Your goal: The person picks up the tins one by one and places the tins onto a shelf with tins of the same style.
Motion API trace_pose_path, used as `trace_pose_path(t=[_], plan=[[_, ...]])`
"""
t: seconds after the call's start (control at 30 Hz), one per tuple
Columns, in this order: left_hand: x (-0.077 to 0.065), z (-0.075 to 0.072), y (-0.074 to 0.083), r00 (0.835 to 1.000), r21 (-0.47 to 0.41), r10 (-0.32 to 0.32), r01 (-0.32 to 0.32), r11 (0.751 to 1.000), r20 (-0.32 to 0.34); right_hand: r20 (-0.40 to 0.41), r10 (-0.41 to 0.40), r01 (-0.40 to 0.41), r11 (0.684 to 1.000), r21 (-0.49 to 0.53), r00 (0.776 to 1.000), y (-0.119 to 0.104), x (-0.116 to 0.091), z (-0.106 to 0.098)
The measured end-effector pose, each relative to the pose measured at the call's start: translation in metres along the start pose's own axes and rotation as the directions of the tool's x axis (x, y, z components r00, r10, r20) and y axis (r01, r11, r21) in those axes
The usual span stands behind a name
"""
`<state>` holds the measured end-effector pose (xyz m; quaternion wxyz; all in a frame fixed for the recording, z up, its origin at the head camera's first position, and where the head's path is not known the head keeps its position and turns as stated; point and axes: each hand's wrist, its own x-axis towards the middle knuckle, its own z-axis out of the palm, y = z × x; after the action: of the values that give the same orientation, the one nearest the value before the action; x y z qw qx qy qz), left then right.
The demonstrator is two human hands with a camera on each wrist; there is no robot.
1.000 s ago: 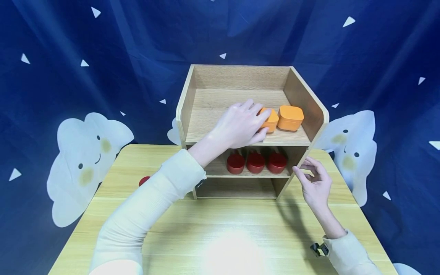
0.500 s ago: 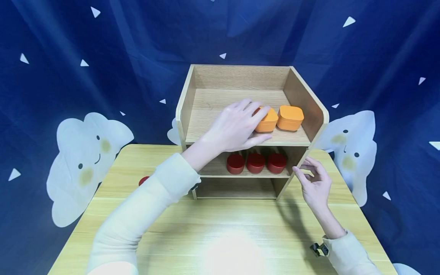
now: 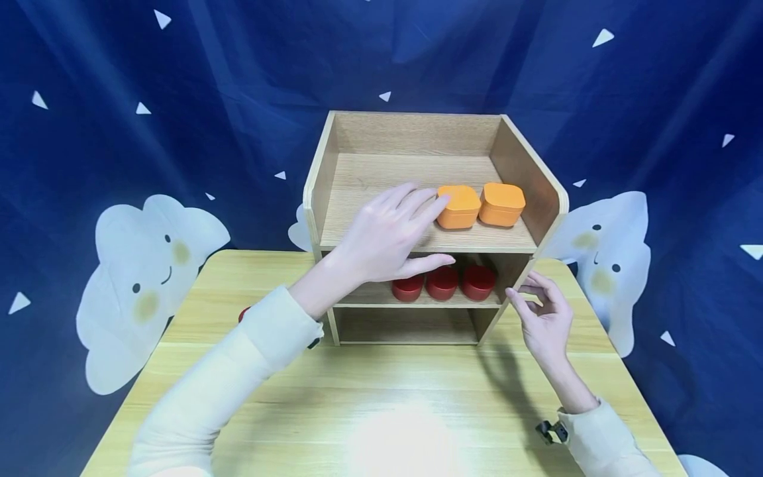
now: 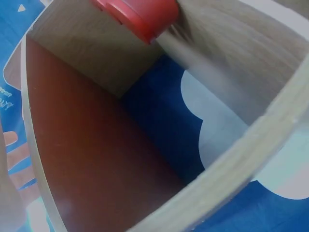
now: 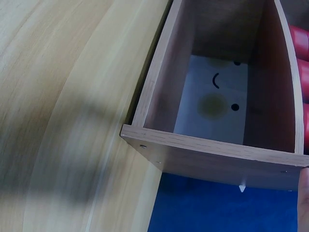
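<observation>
Two orange lidded boxes with rounded corners stand side by side on the wooden shelf unit's (image 3: 417, 114) top board: a left orange box (image 3: 457, 215) and a right orange box (image 3: 502, 205). My left hand (image 3: 387, 232) is spread just left of them, its index fingertip overlapping the left box in the head view and its thumb stretched lower across the middle tier. Three round red tins (image 3: 479, 283) stand in that tier; one red tin (image 4: 149, 17) shows in the left wrist view. My right hand (image 3: 547, 321) is at the unit's right side, thumb tip (image 5: 303, 181) at the panel's front edge, fingers loosely bent outside.
A wooden table (image 3: 405, 384) bears the unit. Left of the unit, a red item (image 3: 242, 314) lies mostly hidden behind my left sleeve (image 3: 262, 344). A blue curtain (image 3: 250, 79) with white clouds hangs behind. The unit's lowest tier (image 3: 408, 326) stands above the tabletop.
My left hand has let go of the left orange box and drawn back left and toward me, its fingers opening. The box stays beside the other one. My right hand keeps its place.
</observation>
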<state>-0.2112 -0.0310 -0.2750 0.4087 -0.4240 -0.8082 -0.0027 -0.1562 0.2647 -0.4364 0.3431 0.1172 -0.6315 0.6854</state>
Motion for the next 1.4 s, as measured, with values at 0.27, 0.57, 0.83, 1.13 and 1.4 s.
trace_pose_path(t=[0.27,0.57,0.83,1.13,1.4], plan=[[-0.014,-0.003,-0.001,0.998,-0.022,0.009,-0.010,1.000,-0.061,0.006,-0.001,0.000,0.999,0.037,1.000,0.003,0.000,-0.001],[-0.032,-0.008,0.003,0.993,0.016,0.025,-0.024,1.000,-0.118,-0.001,0.001,-0.001,0.999,0.041,1.000,0.002,-0.001,0.001],[-0.049,-0.017,0.008,0.987,0.019,0.043,-0.040,0.999,-0.156,-0.006,0.001,-0.001,1.000,0.012,1.000,0.001,-0.001,0.001],[-0.076,-0.018,0.012,0.987,-0.004,0.021,-0.022,1.000,-0.161,0.004,-0.011,0.011,0.998,0.057,1.000,0.002,-0.001,0.002],[-0.097,-0.020,0.017,0.987,-0.028,0.004,-0.008,1.000,-0.159,-0.008,-0.006,0.006,0.998,0.060,1.000,0.002,0.000,0.003]])
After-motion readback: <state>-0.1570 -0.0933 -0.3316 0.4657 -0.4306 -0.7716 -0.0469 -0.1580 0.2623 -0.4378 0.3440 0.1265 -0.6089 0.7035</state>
